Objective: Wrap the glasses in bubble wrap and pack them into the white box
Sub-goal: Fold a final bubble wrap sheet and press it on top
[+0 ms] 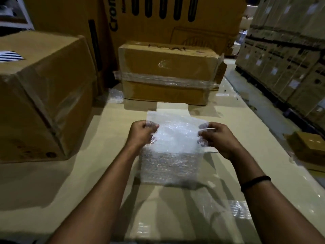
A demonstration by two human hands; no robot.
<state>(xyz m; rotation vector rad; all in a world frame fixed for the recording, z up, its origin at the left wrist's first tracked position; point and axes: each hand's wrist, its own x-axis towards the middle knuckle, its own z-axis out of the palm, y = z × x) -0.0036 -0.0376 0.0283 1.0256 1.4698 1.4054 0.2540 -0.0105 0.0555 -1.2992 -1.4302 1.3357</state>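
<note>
Holding a bubble wrap sheet (169, 148) by its side edges, the left hand (140, 134) and right hand (219, 138) pinch it shut, lifted above the flat cardboard surface (79, 164). Its long axis runs near to far, lower edge hanging. Big cartons (40, 95) crowd the left, a taped carton (168, 71) the far side; near and right lie open
</note>
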